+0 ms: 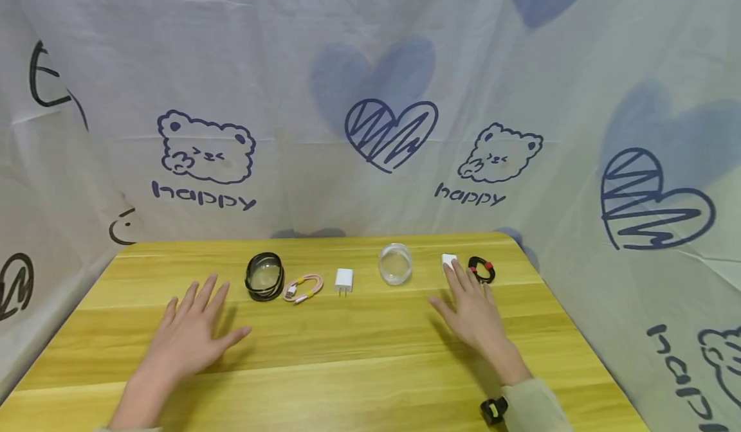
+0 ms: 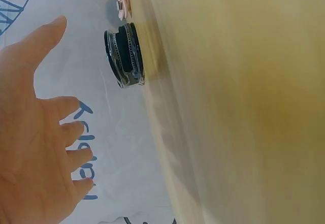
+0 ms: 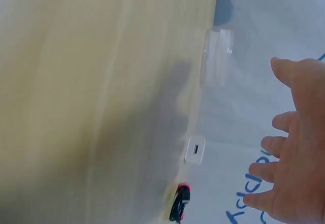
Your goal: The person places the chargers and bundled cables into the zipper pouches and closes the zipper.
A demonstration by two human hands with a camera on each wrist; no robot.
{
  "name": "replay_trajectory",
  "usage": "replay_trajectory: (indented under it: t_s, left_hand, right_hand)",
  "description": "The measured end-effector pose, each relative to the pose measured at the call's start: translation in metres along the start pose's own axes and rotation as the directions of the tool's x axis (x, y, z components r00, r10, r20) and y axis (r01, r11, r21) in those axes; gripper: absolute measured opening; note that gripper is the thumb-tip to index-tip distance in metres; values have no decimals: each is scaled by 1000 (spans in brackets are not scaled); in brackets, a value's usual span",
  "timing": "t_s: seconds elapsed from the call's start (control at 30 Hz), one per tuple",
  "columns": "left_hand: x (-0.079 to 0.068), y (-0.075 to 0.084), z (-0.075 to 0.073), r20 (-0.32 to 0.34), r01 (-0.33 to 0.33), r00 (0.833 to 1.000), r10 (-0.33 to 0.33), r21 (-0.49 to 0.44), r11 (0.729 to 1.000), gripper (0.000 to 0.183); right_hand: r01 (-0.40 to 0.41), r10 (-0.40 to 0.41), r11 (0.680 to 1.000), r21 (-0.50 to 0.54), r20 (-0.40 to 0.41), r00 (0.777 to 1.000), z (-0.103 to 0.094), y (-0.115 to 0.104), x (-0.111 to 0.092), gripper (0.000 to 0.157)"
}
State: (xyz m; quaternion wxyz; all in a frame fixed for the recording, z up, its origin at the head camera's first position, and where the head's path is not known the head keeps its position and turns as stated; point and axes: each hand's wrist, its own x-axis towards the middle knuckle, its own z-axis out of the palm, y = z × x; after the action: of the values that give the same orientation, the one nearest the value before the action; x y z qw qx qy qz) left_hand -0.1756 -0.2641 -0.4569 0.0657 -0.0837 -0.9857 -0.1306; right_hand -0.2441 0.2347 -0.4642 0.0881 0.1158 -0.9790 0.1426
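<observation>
My left hand (image 1: 188,339) hovers over the left of the table with fingers spread, holding nothing. Nearest to it stands a round clear container with black bands (image 2: 124,56). Just right of that lies a coiled pink charging cable (image 1: 303,288) with yellow ties. A white charger plug (image 1: 344,279) with its prongs showing sits mid-table, and a clear round container (image 1: 395,264) stands farther right. My right hand (image 1: 471,313) is also spread and holds nothing; its fingertips overlap a second white charger (image 3: 195,150) in the head view. Beside that lies a coiled black cable (image 1: 482,269) with red ties.
The wooden table (image 1: 324,380) ends at a back edge close behind the row of items. A pale curtain (image 1: 289,53) printed with hearts and bears hangs behind and along both sides. A black wrist strap (image 1: 494,411) is on the right wrist.
</observation>
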Motion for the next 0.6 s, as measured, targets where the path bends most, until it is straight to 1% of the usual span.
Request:
replay_trajectory:
  t_s: [0.33, 0.6]
  left_hand:
    - [15, 7, 2, -18, -37, 999, 37, -5, 999, 102]
    - [29, 10, 2, -27, -61, 998, 61, -10, 998, 98]
  right_hand:
    - [53, -52, 998, 17, -36, 998, -2, -22, 11, 81]
    - [97, -95, 995, 36, -36, 995, 0, -41, 21, 82]
